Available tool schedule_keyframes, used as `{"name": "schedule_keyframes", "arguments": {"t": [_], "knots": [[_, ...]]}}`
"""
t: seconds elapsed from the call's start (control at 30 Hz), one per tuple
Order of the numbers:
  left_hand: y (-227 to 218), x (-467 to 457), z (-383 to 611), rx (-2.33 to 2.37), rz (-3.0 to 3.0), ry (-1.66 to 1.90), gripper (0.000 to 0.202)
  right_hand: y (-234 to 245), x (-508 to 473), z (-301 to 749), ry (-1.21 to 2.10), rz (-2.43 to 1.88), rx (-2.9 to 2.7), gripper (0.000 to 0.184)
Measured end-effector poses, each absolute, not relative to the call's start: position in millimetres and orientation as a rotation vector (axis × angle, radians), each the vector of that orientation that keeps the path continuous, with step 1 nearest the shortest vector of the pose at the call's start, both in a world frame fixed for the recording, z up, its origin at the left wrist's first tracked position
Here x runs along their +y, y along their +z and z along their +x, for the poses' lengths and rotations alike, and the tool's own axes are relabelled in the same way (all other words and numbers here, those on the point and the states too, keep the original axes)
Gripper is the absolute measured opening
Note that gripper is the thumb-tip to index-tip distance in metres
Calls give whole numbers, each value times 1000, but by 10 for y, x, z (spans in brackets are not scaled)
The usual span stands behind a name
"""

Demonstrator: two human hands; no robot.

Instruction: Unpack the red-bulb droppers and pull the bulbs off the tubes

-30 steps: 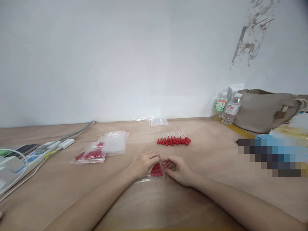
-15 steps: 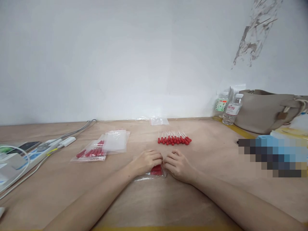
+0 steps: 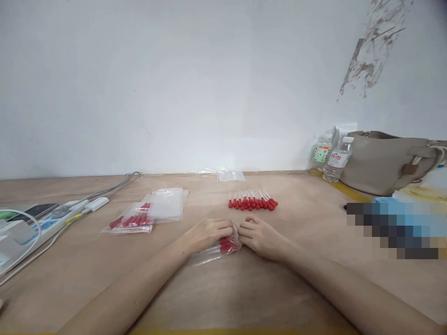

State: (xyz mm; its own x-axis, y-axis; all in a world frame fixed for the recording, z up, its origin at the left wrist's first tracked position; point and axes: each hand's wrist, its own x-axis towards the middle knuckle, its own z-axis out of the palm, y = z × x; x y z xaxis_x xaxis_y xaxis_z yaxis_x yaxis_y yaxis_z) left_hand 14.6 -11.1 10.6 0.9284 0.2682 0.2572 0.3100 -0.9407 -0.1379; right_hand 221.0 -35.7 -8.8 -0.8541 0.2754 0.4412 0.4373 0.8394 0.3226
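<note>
A clear plastic bag (image 3: 206,257) with red-tipped pieces (image 3: 227,244) in it lies between my hands on the table. My left hand (image 3: 211,232) is closed over its upper left part, fingers curled and partly hiding the red pieces. At the bag's right edge, my right hand (image 3: 258,236) pinches the plastic with bent fingers. Beyond the hands is a row of white sticks with red tips (image 3: 253,201). To the left sit filled clear bags (image 3: 134,221) with red pieces, overlapped by a stack of flat, whitish clear bags (image 3: 167,204).
A power strip (image 3: 49,228) with cables and a phone (image 3: 37,211) occupy the left side. Against the wall lies another flat bag (image 3: 231,176). Two plastic bottles (image 3: 337,159) and a beige handbag (image 3: 380,160) stand at the back right, with a blue item (image 3: 394,211) in front.
The bag between my hands has tilted, its lower left corner swinging out toward me. My left hand has shifted slightly left, showing more of the bag's top edge.
</note>
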Motion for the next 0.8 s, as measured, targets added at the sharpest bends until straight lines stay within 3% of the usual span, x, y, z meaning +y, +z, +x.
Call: {"name": "schedule_keyframes", "arguments": {"t": [0.17,0.33,0.63,0.8], "knots": [[147,-129,103,-559,-3005,-462,24,-42,-423,2297,-90,-650,-2558,8],[178,-198,99,-908,-3007,-578,27,-56,-444,2320,383,-779,-2446,18],[74,-539,-190,-1033,-3190,-606,52,-202,-364,2169,406,-925,-2185,17],[8,-529,-186,-1160,-3142,-755,50,-187,-356,2181,557,-866,-2202,43]]}}
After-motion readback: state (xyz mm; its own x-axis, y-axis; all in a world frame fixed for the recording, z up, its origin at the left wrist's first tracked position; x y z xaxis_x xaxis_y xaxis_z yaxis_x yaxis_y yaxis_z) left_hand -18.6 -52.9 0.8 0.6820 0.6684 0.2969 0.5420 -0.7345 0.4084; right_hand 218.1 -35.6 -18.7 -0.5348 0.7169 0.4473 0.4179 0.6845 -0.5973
